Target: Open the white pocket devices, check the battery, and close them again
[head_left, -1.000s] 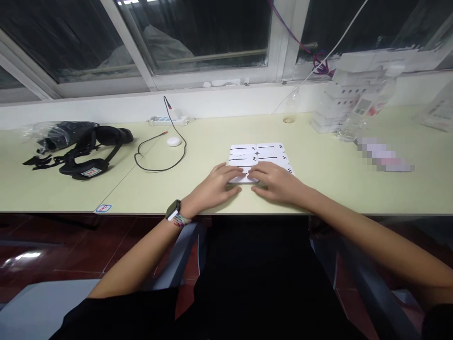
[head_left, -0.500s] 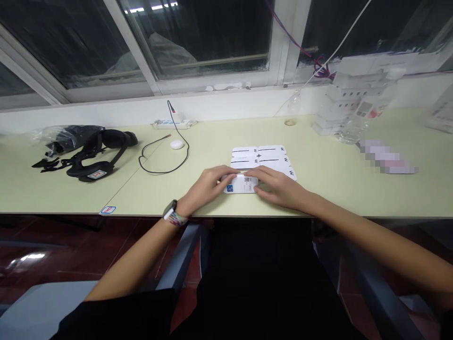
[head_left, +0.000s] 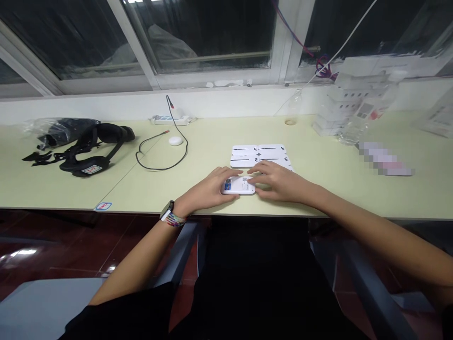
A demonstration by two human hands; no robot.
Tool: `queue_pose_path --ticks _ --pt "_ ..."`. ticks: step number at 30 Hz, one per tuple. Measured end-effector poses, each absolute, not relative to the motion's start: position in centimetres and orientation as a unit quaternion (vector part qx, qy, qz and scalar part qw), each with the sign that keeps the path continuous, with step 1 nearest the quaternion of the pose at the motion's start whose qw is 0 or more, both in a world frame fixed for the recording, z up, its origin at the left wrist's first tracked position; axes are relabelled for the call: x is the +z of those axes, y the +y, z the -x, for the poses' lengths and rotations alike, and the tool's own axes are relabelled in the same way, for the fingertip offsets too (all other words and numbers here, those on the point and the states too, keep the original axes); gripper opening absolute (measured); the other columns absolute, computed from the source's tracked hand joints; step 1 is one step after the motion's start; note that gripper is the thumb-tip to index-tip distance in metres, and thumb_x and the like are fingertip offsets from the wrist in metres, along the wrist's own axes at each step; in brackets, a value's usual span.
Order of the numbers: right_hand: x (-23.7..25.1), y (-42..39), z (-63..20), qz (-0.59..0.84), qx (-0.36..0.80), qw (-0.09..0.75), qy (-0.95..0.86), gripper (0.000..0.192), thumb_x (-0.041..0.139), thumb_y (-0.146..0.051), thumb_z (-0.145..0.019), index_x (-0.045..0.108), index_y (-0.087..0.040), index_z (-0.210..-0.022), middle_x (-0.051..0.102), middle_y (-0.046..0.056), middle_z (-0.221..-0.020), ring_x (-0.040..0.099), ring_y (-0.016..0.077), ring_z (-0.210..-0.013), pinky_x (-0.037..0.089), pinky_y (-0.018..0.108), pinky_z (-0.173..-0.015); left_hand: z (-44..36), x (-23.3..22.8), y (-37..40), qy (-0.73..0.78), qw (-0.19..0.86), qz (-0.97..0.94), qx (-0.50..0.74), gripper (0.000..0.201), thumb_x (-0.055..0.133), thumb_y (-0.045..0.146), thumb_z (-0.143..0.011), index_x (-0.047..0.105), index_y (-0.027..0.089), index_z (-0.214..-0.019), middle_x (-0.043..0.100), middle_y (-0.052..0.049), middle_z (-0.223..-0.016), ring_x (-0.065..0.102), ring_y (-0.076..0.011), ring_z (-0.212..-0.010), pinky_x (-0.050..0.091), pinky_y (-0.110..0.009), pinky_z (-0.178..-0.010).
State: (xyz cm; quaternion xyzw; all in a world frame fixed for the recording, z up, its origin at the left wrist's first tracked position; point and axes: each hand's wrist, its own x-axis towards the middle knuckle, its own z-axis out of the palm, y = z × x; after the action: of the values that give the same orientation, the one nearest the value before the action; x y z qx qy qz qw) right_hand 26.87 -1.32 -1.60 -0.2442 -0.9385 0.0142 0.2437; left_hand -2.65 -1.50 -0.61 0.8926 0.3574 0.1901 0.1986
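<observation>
A flat white cardboard sheet with black lines and rounded flaps lies on the pale green table. Its near flap, printed with a blue square and small labels, is folded over toward me. My left hand rests on the flap's left edge, a dark watch and beaded band on its wrist. My right hand presses on the flap's right side with its fingers flat.
A black strap harness and a plastic bag lie at the left. A black cable, a small white round object and a power strip sit behind. White boxes and a plastic bottle stand at the right.
The near flap of the sheet has been folded over, so its printed side now faces up. Both hands have stayed on it and pulled slightly toward me.
</observation>
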Motion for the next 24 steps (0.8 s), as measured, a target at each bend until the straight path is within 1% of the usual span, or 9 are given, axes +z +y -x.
queue_pose_path --ticks 2,5,9,14,18,21,24 --pt "-1.1 -1.4 -26.7 0.226 -0.018 0.216 -0.950 0.021 0.064 -0.020 -0.103 0.083 -0.015 -0.112 0.076 0.020 -0.134 0.070 0.0350 -0.122 0.061 0.052 -0.101 2.6 -0.9 -1.6 0.360 0.191 -0.890 0.205 0.068 0.080 0.038 -0.096 0.056 0.027 -0.159 0.068 -0.011 -0.148 0.062 -0.0336 -0.139 0.050 -0.052 -0.120" --pt "0.0 -1.6 -26.3 0.212 -0.042 0.151 -0.965 0.020 0.062 -0.015 -0.103 0.082 -0.015 -0.108 0.079 0.017 -0.126 0.074 0.0288 -0.107 0.061 0.043 -0.090 2.7 -1.4 -1.5 0.376 0.192 -0.880 0.217 0.072 0.083 0.037 -0.095 0.055 0.027 -0.161 0.071 -0.011 -0.148 0.064 -0.0342 -0.137 0.050 -0.053 -0.119" --pt "1.4 -1.8 -25.8 0.209 -0.067 0.073 -0.973 0.020 0.059 -0.011 -0.104 0.079 -0.016 -0.104 0.080 0.013 -0.113 0.071 0.0232 -0.093 0.053 0.036 -0.075 2.9 -1.8 -1.3 0.372 0.206 -0.879 0.216 0.077 0.083 0.039 -0.095 0.052 0.029 -0.165 0.070 -0.011 -0.151 0.065 -0.0353 -0.136 0.052 -0.054 -0.118" --pt "2.7 -1.5 -24.9 0.194 -0.109 -0.016 -0.975 0.018 0.060 -0.009 -0.103 0.076 -0.015 -0.097 0.078 0.011 -0.105 0.067 0.0216 -0.085 0.042 0.034 -0.066 3.0 -1.7 -1.4 0.371 0.215 -0.876 0.218 0.078 0.081 0.040 -0.097 0.050 0.028 -0.167 0.071 -0.011 -0.152 0.065 -0.0342 -0.137 0.052 -0.053 -0.117" --pt "3.1 -1.6 -24.2 0.176 -0.155 -0.075 -0.969 0.022 0.054 -0.004 -0.105 0.073 -0.014 -0.099 0.075 0.011 -0.099 0.064 0.0213 -0.082 0.037 0.034 -0.063 3.0 -1.7 -1.6 0.379 0.209 -0.874 0.220 0.077 0.082 0.041 -0.097 0.051 0.030 -0.167 0.069 -0.012 -0.152 0.065 -0.0343 -0.138 0.053 -0.053 -0.118" --pt "3.1 -1.9 -23.7 0.157 -0.187 -0.096 -0.965 0.024 0.050 0.000 -0.105 0.070 -0.013 -0.106 0.073 0.011 -0.100 0.063 0.0211 -0.081 0.036 0.034 -0.061 3.0 -1.8 -1.7 0.369 0.201 -0.879 0.225 0.076 0.082 0.039 -0.098 0.051 0.030 -0.167 0.068 -0.013 -0.153 0.065 -0.0342 -0.138 0.052 -0.053 -0.118" --pt "2.9 -2.3 -23.6 0.149 -0.201 -0.090 -0.964 0.023 0.049 0.003 -0.105 0.065 -0.013 -0.109 0.070 0.009 -0.097 0.062 0.0200 -0.078 0.035 0.033 -0.059 3.0 -1.9 -1.6 0.361 0.198 -0.882 0.228 0.078 0.080 0.038 -0.099 0.048 0.029 -0.169 0.068 -0.013 -0.151 0.064 -0.0336 -0.138 0.052 -0.053 -0.118"
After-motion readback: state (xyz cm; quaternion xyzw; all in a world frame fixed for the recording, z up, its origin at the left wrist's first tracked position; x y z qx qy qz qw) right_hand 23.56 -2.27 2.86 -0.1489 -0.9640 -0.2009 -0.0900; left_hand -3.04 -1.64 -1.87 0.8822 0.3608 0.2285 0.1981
